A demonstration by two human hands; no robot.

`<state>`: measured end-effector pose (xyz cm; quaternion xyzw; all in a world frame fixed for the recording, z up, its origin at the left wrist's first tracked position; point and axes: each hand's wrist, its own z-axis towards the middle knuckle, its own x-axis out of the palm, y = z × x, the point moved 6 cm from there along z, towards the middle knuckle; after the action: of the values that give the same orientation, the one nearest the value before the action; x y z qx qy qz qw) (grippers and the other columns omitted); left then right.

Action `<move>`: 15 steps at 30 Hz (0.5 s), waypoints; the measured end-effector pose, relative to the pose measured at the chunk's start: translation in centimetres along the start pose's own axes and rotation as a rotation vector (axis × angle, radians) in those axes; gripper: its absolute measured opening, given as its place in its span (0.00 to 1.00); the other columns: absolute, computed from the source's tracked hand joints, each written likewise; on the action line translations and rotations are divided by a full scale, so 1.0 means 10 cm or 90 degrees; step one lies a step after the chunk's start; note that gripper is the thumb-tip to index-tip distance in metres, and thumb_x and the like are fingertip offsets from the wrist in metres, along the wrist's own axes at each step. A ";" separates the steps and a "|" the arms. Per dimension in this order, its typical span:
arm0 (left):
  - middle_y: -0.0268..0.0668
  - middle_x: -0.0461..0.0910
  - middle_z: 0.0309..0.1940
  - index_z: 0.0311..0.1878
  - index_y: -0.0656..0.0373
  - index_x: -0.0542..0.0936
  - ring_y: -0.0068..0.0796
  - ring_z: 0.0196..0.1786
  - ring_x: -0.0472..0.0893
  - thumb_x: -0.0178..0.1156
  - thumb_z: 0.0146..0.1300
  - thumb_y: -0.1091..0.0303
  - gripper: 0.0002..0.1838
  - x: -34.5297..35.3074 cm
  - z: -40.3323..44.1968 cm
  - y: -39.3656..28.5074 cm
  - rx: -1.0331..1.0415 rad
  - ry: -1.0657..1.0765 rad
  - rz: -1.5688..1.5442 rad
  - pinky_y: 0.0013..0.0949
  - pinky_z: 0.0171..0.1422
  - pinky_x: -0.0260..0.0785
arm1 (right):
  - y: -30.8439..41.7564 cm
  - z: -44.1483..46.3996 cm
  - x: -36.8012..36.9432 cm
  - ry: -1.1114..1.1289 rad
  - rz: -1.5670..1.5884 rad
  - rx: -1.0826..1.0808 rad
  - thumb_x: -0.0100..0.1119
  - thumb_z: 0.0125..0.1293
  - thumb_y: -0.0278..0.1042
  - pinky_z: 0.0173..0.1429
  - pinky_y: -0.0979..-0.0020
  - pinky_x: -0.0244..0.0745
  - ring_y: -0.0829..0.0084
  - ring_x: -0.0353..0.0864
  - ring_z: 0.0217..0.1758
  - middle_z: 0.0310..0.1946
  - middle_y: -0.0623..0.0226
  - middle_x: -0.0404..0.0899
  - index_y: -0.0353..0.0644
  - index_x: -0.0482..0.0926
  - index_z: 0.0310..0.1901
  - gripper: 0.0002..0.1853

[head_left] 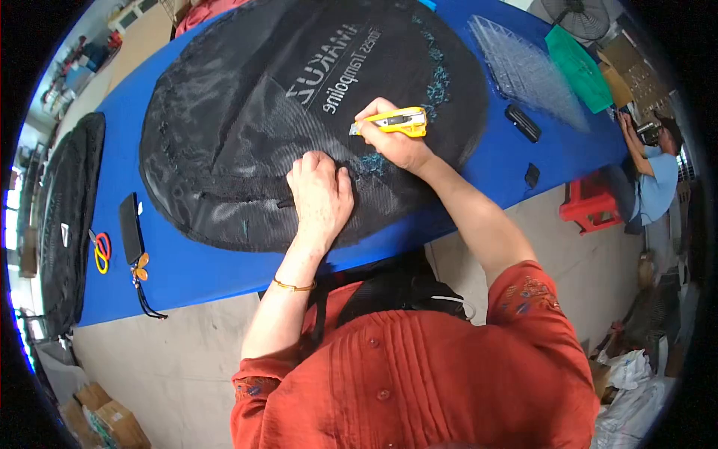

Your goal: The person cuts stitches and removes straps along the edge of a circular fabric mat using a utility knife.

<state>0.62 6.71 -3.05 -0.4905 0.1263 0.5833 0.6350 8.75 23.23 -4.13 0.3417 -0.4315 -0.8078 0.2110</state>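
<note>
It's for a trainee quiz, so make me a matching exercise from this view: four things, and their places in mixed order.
1. Yellow cutter
2. Scissors
3. Red stool
4. Left hand

A. Resting on the black fabric
B. Standing on the floor
C. Held in the right hand
D. Lying on the blue table

Pairs: 1-C, 2-D, 3-B, 4-A

Hands, two: left hand, right hand. Yellow cutter, one, within the right fingers. Printed black cover, one, beneath the left fingers. Scissors, one pair, left of all fingers. Right of them: red stool, one; fan, one; co-worker, one.
</note>
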 end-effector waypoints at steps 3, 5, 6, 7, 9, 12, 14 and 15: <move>0.46 0.78 0.47 0.43 0.66 0.81 0.50 0.52 0.75 0.65 0.61 0.68 0.12 0.02 0.00 0.01 -0.003 -0.004 0.012 0.49 0.58 0.65 | -0.07 0.01 0.01 -0.016 0.018 0.049 0.61 0.74 0.33 0.39 0.77 0.75 0.84 0.77 0.34 0.33 0.74 0.80 0.45 0.75 0.45 0.06; 0.46 0.78 0.47 0.43 0.66 0.81 0.50 0.52 0.75 0.65 0.61 0.68 0.12 0.02 -0.01 0.02 0.005 -0.008 0.016 0.49 0.58 0.65 | -0.06 0.00 0.02 -0.025 0.028 0.048 0.62 0.73 0.32 0.38 0.76 0.74 0.84 0.76 0.33 0.33 0.74 0.80 0.45 0.75 0.45 0.06; 0.46 0.78 0.47 0.43 0.66 0.81 0.50 0.52 0.75 0.65 0.61 0.68 0.12 0.03 0.00 0.02 0.003 -0.006 0.019 0.49 0.59 0.66 | -0.05 0.00 0.02 -0.019 0.036 0.052 0.62 0.73 0.31 0.39 0.77 0.74 0.85 0.76 0.34 0.33 0.74 0.79 0.45 0.75 0.45 0.06; 0.46 0.78 0.47 0.43 0.66 0.81 0.50 0.52 0.75 0.65 0.61 0.68 0.12 0.03 0.00 0.02 0.002 -0.005 0.023 0.49 0.59 0.65 | -0.06 -0.01 0.01 -0.013 0.047 0.082 0.63 0.71 0.32 0.44 0.73 0.76 0.81 0.79 0.38 0.35 0.72 0.80 0.45 0.75 0.44 0.07; 0.46 0.78 0.47 0.43 0.66 0.81 0.50 0.52 0.75 0.65 0.61 0.68 0.12 0.02 -0.01 0.01 0.005 -0.005 0.025 0.49 0.59 0.65 | -0.03 -0.02 0.01 -0.011 0.056 0.088 0.65 0.70 0.34 0.47 0.69 0.78 0.76 0.83 0.41 0.36 0.69 0.82 0.45 0.75 0.43 0.08; 0.47 0.78 0.47 0.44 0.67 0.81 0.50 0.52 0.75 0.64 0.62 0.67 0.12 0.01 0.01 0.00 -0.001 0.017 0.038 0.49 0.58 0.65 | 0.01 -0.02 0.00 -0.041 0.015 0.056 0.65 0.69 0.35 0.46 0.69 0.78 0.75 0.84 0.40 0.34 0.69 0.83 0.45 0.75 0.43 0.08; 0.47 0.78 0.47 0.44 0.66 0.81 0.50 0.52 0.75 0.64 0.62 0.67 0.13 0.01 0.00 0.00 -0.006 0.026 0.029 0.49 0.58 0.65 | 0.01 -0.03 0.01 -0.042 0.020 0.054 0.65 0.69 0.34 0.45 0.69 0.78 0.76 0.83 0.40 0.34 0.70 0.83 0.45 0.75 0.43 0.08; 0.47 0.77 0.47 0.44 0.66 0.81 0.50 0.52 0.75 0.64 0.62 0.67 0.12 0.02 0.00 0.01 -0.005 0.029 0.025 0.49 0.59 0.65 | 0.02 -0.03 0.01 -0.043 0.025 0.056 0.65 0.69 0.35 0.45 0.69 0.78 0.77 0.83 0.39 0.34 0.71 0.83 0.45 0.75 0.42 0.08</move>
<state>0.61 6.82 -3.19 -0.5037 0.1479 0.5847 0.6185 8.94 22.91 -4.07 0.3145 -0.4803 -0.7947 0.1969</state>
